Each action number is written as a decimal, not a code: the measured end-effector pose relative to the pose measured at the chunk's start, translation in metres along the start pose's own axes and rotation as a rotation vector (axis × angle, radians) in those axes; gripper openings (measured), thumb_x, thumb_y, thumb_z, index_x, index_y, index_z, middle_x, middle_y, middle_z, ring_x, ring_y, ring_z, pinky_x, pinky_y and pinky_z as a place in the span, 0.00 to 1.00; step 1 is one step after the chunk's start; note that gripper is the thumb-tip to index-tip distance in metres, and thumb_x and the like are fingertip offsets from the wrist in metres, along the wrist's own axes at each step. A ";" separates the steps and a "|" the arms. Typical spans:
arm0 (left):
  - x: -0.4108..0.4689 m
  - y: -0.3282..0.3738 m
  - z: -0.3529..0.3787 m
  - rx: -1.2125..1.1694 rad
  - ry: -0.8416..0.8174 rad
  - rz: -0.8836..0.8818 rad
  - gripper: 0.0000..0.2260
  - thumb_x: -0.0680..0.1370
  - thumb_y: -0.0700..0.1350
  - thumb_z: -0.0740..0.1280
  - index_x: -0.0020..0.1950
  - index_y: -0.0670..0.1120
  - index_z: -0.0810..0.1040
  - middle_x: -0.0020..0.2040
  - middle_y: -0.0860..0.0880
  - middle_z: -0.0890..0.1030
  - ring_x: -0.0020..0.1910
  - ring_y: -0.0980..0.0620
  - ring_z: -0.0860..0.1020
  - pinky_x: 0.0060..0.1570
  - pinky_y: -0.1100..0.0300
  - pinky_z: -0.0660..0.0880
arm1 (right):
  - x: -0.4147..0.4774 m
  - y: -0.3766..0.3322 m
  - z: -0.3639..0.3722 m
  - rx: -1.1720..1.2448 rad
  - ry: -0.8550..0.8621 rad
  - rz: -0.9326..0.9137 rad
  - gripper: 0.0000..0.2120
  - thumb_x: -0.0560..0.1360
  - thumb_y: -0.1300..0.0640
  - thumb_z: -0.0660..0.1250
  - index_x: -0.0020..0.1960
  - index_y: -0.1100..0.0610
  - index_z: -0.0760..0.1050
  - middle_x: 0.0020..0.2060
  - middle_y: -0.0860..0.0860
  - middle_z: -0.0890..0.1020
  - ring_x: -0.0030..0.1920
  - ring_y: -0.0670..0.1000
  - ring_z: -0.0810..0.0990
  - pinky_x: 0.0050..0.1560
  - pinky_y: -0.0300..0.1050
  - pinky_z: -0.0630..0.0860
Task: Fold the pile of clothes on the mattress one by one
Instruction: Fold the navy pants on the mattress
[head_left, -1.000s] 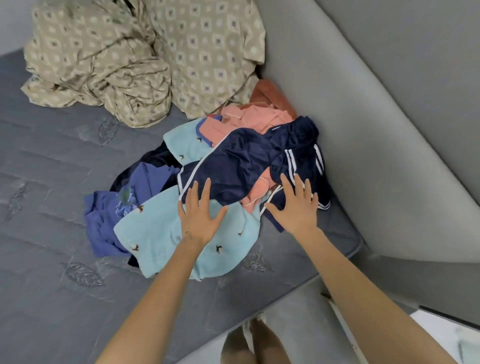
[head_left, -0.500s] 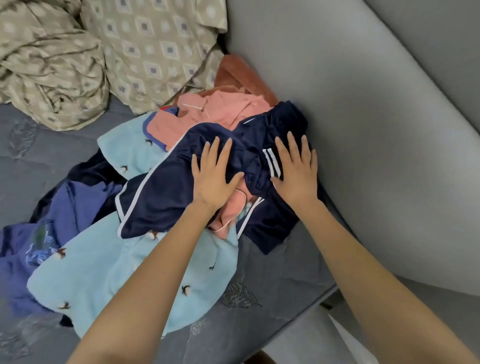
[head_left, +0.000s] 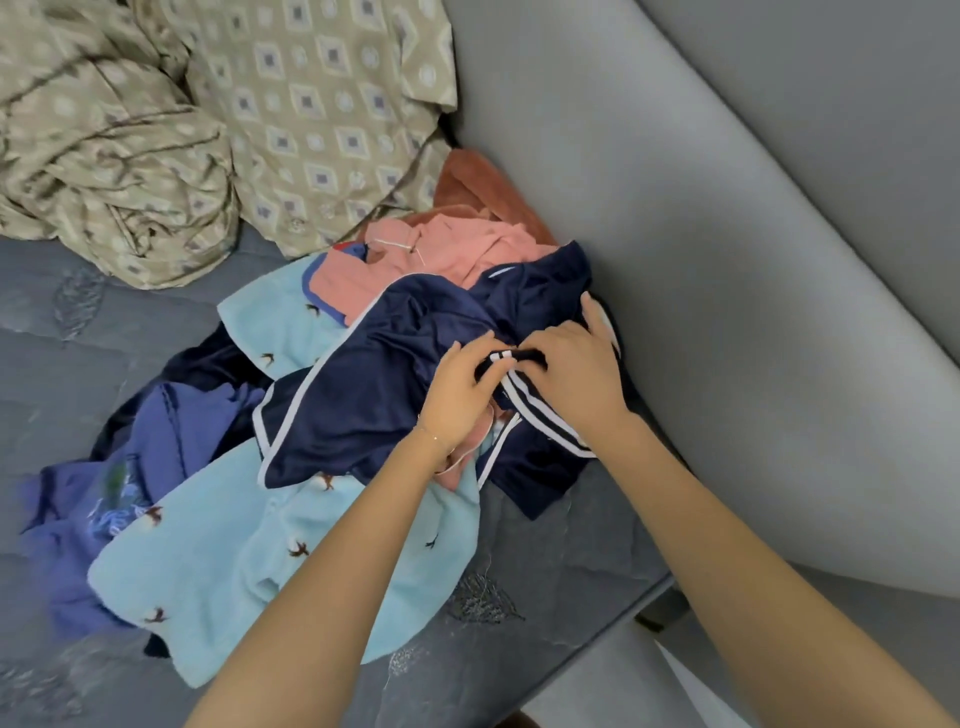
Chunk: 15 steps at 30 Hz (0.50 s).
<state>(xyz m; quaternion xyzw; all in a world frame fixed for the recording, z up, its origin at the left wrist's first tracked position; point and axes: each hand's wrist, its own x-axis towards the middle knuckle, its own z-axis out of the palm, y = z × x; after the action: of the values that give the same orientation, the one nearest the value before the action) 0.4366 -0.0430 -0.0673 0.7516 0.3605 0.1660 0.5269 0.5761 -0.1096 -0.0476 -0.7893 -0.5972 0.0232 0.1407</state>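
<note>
Now gripping the navy shorts (head_left: 374, 395) with both hands, on top of the pile of clothes (head_left: 291, 467). With the left hand (head_left: 460, 395), curled round a bunched fold of the dark fabric right beside the white side stripes. With the right hand (head_left: 576, 374), closed on the same fold from the other side, fingertips touching the left hand's, one finger stretched out toward the grey padded panel (head_left: 701, 260).

Heaped along the right edge of the mattress (head_left: 93, 332), pressed up against that panel, not far from the near right corner. Under the shorts and spreading toward the near edge: a light blue garment (head_left: 234, 561) dotted with small brown birds. Left of that, partly beneath it: a purple-blue garment (head_left: 171, 441) with a pale print. Behind the shorts, toward the far edge: a salmon-pink garment (head_left: 431, 254), then a rust-coloured towel (head_left: 483, 182) against the panel. Farther back and to the left, crumpled on the mattress: beige bedding (head_left: 311, 114) patterned with diamonds, touching the far side of the pile.
</note>
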 end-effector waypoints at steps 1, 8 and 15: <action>-0.006 0.012 -0.011 -0.059 0.026 -0.020 0.06 0.81 0.43 0.62 0.50 0.45 0.78 0.45 0.48 0.80 0.45 0.53 0.76 0.51 0.65 0.68 | 0.004 -0.010 -0.012 0.016 -0.059 0.011 0.05 0.73 0.55 0.71 0.42 0.57 0.82 0.33 0.52 0.81 0.39 0.55 0.78 0.75 0.52 0.52; -0.063 0.089 -0.105 -0.095 0.361 -0.091 0.10 0.84 0.42 0.56 0.45 0.41 0.67 0.33 0.51 0.65 0.31 0.58 0.62 0.34 0.64 0.62 | 0.043 -0.092 -0.097 0.174 -0.246 -0.014 0.24 0.70 0.35 0.69 0.31 0.52 0.64 0.26 0.45 0.70 0.32 0.50 0.69 0.36 0.44 0.59; -0.163 0.112 -0.217 -0.106 0.732 -0.090 0.09 0.84 0.41 0.54 0.45 0.42 0.66 0.36 0.52 0.65 0.34 0.59 0.62 0.37 0.67 0.63 | 0.038 -0.205 -0.126 0.318 -0.513 -0.122 0.20 0.68 0.39 0.73 0.40 0.56 0.78 0.32 0.49 0.77 0.38 0.52 0.74 0.48 0.53 0.69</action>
<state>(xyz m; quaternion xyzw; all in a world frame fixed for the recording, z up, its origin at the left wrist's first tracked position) 0.2294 -0.0351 0.1409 0.5973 0.5486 0.4190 0.4082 0.4204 -0.0469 0.1297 -0.6886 -0.6482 0.3064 0.1083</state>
